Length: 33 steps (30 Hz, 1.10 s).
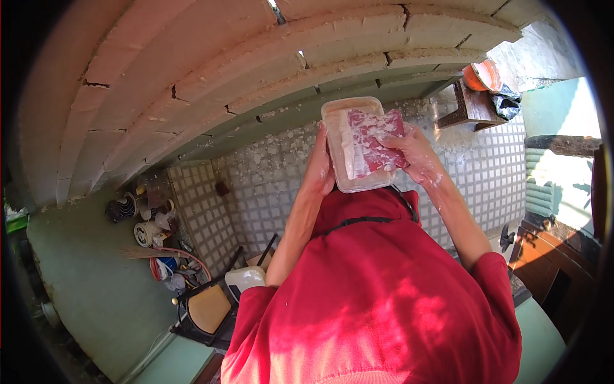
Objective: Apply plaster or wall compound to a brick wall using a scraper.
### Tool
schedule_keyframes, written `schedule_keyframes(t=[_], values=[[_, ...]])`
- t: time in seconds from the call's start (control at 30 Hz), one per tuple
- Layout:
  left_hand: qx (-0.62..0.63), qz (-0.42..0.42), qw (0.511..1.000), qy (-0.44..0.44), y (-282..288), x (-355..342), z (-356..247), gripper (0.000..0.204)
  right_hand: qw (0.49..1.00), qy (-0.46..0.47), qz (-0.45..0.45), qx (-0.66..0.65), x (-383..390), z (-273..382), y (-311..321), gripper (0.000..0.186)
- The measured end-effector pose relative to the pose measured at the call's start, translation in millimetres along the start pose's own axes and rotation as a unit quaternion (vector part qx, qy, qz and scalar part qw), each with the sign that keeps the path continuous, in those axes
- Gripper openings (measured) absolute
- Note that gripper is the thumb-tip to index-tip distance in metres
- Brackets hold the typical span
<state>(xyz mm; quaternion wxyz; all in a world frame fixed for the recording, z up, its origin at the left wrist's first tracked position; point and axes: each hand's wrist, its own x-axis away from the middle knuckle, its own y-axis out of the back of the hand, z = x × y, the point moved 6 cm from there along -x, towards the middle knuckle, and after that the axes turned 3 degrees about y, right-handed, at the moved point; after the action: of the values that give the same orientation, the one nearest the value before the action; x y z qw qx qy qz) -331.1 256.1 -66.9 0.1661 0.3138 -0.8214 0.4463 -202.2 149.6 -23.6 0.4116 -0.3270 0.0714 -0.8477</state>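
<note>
My left hand (319, 168) grips the left edge of a clear plastic tray (340, 114), held up in front of my chest. Inside the tray lies a slab of red, marbled raw meat (369, 146). My right hand (414, 152) rests on the right side of the meat, with its fingers pinching the slab's edge. White residue coats my right wrist. My red shirt fills the lower part of the view.
A checked tile floor (486, 173) lies below. A small wooden stool (472, 105) with an orange bowl (483, 75) stands at the upper right. Stone steps (192, 70) curve across the top. Clutter, a hose and a chair (208, 310) sit at the lower left.
</note>
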Motion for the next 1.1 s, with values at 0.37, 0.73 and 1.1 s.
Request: schedule_keyframes(t=[0.37,0.73,1.1], values=[[0.058,0.072,0.995,-0.027,-49.4,-8.7,-24.3,0.066,0.985,0.156,0.011,-0.068,14.2,88.9,-12.3,0.032],[0.033,0.041,0.989,-0.135,-58.4,-12.7,-89.2,0.065,0.856,0.510,0.059,0.063,20.6,310.4,-119.9,0.024],[0.049,0.009,0.989,-0.138,15.1,10.7,-93.1,0.060,0.265,0.794,-0.216,0.503,26.9,370.7,-252.6,0.027]])
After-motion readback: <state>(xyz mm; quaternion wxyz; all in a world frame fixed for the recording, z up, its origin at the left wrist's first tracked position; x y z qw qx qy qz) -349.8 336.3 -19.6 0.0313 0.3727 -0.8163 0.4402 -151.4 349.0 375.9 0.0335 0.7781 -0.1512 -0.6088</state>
